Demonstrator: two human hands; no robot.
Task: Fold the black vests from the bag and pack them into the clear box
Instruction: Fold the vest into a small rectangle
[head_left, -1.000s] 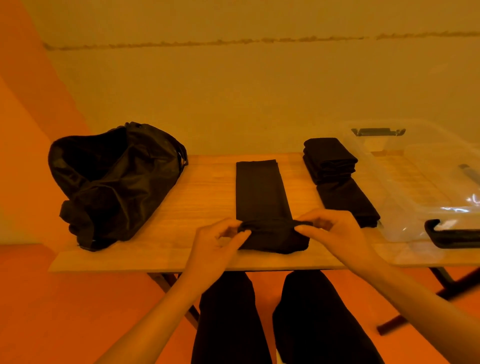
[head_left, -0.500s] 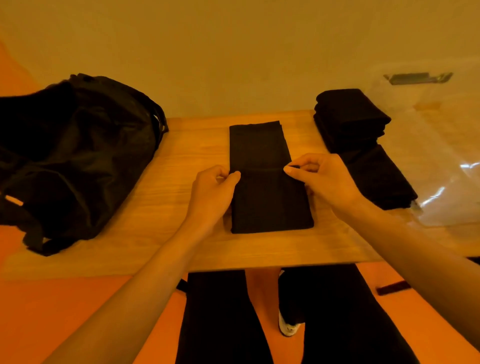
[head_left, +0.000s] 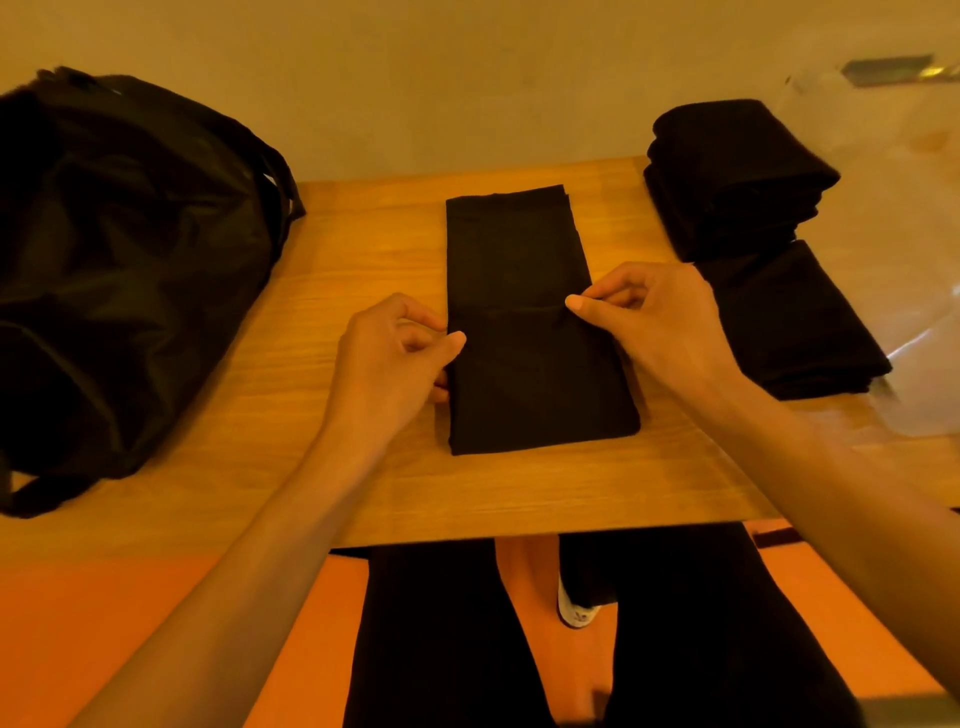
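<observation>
In the head view, the black vest (head_left: 519, 322) lies as a long narrow strip in the middle of the table (head_left: 337, 249). It runs from near the far edge toward the near edge, and its near part is already doubled over. The left hand (head_left: 389, 364) has curled fingers and pinches the left side of the doubled layer, with the thumb on top. The right hand (head_left: 660, 332) pinches the right side of the same layer between thumb and forefinger, a little farther from the person than the left one.

The bag (head_left: 130, 260) sits at the left edge of the table. A tall pile of folded vests (head_left: 737, 176) stands at the far right corner, and a lower folded pile (head_left: 795, 322) lies just beside it toward the near edge. The clear box (head_left: 904, 171) is at the right edge, only partly in view.

I think the main risk is a crooked fold. The two hands are not level, so the upper layer may come down slanted and the packet will not match the others. The cloth looks thin and soft, so the layers underneath may slide or wrinkle if one hand pulls more. If the hands let go before pressing, the fold may open again. The right forearm also passes near the lower pile and could push it.
</observation>
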